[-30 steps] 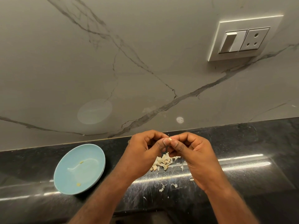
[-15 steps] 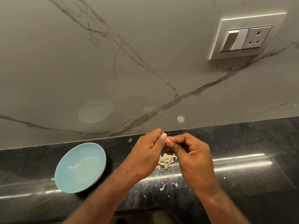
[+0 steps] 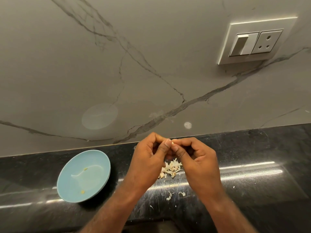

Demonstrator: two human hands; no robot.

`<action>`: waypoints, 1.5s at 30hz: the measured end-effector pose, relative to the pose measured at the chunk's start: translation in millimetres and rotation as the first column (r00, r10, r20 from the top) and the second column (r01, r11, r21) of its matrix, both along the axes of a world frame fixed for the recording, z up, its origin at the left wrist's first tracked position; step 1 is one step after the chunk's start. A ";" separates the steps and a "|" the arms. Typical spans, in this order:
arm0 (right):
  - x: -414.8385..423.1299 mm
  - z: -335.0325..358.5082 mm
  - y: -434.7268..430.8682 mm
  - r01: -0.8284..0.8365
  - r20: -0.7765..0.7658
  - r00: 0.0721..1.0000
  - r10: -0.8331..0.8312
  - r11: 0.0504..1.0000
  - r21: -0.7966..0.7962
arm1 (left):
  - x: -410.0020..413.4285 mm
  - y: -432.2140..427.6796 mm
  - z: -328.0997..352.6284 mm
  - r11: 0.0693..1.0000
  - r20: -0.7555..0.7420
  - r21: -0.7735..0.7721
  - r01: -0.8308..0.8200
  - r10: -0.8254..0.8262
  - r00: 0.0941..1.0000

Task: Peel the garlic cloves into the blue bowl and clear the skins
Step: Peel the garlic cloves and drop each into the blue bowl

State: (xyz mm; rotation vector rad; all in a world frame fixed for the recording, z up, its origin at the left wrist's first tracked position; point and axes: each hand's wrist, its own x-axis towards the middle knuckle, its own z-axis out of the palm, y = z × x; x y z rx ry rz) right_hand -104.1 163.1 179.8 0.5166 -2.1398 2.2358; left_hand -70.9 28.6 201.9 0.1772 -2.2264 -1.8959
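2 yellowish bits (image 3: 85, 169) in blue bowl (image 3: 70, 187); left hand (image 3: 148, 159), right hand (image 3: 197, 159) both tight on 1 garlic clove (image 3: 172, 142).

Head view, close above countertop (image 3: 252, 148)

A round pale-blue bowl (image 3: 94, 158) sits on the black polished stone counter (image 3: 252, 190), left of the left hand (image 3: 148, 160) and right hand (image 3: 196, 158). The hands meet, pinching a small garlic clove (image 3: 172, 142) above a pile of papery garlic skins (image 3: 171, 168). Loose skin scraps (image 3: 170, 195) lie nearer the person. Behind the counter stands a veined grey marble wall (image 3: 117, 64), with a white switch-and-socket plate (image 3: 257, 41) at its upper right.
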 end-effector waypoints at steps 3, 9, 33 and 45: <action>-0.5 3.8 2.2 -0.025 0.145 0.989 0.041 0.994 -0.107 | 1.0 -0.3 -3.3 1.000 -0.021 0.025 -0.009 0.009 1.000; 1.3 1.6 3.4 -0.034 0.139 0.989 0.047 0.995 -0.094 | -1.1 -1.4 -6.1 0.988 0.071 0.152 -0.012 0.001 0.998; -3.1 7.2 0.9 -0.046 0.213 0.974 0.072 0.991 -0.124 | -1.5 3.7 -8.1 0.962 0.014 0.269 -0.044 0.042 0.999; -3.0 6.2 2.0 -0.053 0.042 0.998 0.048 0.989 0.137 | -4.0 -2.0 -8.5 0.975 0.031 0.216 -0.052 0.046 0.998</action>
